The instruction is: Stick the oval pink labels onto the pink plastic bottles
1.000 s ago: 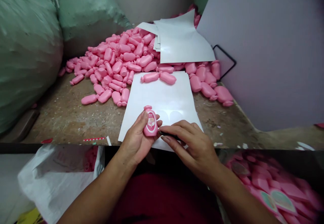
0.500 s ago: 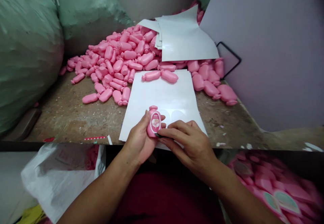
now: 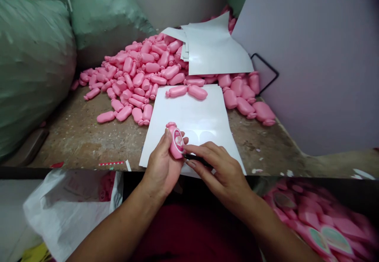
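Note:
My left hand (image 3: 164,163) is closed around a small pink bottle (image 3: 177,144) with an oval label on its front. The bottle's neck points up and away from me, leaning left. In my right hand (image 3: 220,167) is a thin black tool (image 3: 199,159), pinched between thumb and fingers; its kind cannot be made out. The right index fingertip touches the lower edge of the bottle's label. Beneath both hands lies a stack of white sheets (image 3: 177,112), on whose far end two pink bottles (image 3: 197,92) rest.
A heap of pink bottles (image 3: 138,78) covers the back of the worn table (image 3: 77,135). More white sheets (image 3: 219,49) lie on the heap. Green sacks (image 3: 32,64) stand at left, a pale panel (image 3: 310,64) at right. Labelled bottles (image 3: 334,234) fill a container below right.
The bottle in my left hand has moved slightly left and tipped left. More of the black tool now shows in my right hand.

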Tool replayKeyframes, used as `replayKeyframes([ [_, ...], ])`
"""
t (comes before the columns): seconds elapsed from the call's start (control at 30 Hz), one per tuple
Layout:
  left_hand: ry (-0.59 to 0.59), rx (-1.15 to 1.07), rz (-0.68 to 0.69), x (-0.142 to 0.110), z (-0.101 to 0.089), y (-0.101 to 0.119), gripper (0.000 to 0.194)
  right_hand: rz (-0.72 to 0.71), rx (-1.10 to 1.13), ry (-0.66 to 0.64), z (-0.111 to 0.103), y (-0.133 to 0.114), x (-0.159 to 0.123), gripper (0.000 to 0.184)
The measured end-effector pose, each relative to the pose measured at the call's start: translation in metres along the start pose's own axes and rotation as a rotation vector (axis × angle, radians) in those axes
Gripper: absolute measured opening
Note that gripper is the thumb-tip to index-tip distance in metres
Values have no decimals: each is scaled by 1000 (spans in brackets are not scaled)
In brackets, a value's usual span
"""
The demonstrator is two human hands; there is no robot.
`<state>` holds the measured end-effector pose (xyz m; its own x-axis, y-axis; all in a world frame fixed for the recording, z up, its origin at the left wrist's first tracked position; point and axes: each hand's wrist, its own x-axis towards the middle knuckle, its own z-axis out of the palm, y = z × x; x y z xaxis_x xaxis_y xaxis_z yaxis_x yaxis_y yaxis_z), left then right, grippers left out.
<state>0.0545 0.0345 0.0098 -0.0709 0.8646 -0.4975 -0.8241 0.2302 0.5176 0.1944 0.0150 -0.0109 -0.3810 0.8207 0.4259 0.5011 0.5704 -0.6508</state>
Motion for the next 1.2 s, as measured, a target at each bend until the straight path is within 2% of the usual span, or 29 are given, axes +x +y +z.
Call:
replayKeyframes([
  [0.2, 17, -1, -9, -1, 1, -1, 21, 4, 16, -1, 9, 1, -1, 26],
  [0.3, 23, -7, -16, 0, 0, -2, 19, 62, 64, 5, 12, 1, -1, 27],
  [0.5, -16, -10, -32, -1, -1, 0, 22, 315, 587, -40, 8, 3, 4, 18],
  [0.6, -52, 7, -49, -3, 1, 1, 22, 401, 716, -76, 2, 4, 8, 17],
  [0.77, -51, -18, -103, -8, 3, 0, 24, 381, 596, -160, -10, 2, 9, 28],
  [0.87, -37, -21, -130, -8, 2, -1, 27, 331, 447, -167, -16, -1, 10, 24],
  [1.0, -55, 8, -116, -6, 1, 0, 27, 258, 255, -103, -16, -4, 13, 17],
  [1.2, -153, 3, -32, -6, -3, -3, 18, 101, 185, 48, 1, -2, 14, 11],
])
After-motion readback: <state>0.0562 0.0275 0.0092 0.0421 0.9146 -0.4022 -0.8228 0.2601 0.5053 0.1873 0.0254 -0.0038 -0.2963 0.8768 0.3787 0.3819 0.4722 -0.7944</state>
